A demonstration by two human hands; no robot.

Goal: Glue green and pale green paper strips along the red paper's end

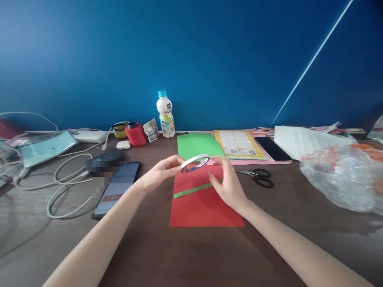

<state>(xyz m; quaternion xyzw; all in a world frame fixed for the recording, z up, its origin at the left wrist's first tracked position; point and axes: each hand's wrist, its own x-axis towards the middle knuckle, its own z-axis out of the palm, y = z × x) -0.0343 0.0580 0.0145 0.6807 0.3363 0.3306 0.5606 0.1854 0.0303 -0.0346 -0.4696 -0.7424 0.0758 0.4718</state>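
A narrow roll of white tape [196, 160] is held up over the red paper sheet [206, 209]. My left hand [163, 170] pinches its left side between thumb and fingers. At the roll's right edge is my right hand [229, 185], its index finger by the rim and its thumb lower and apart; whether that finger touches the tape is hard to see. A thin green paper strip [191, 190] lies slantwise across the red sheet, its right end running under my right hand. Behind the roll lies a green sheet [197, 145].
Scissors [260, 177] lie right of the red sheet, near a dark phone [273, 149] and crumpled plastic wrap [341, 179]. On the left are a lit phone [118, 189] and looped white cables [56, 195]. A drink bottle [166, 115] stands against the blue wall [191, 59].
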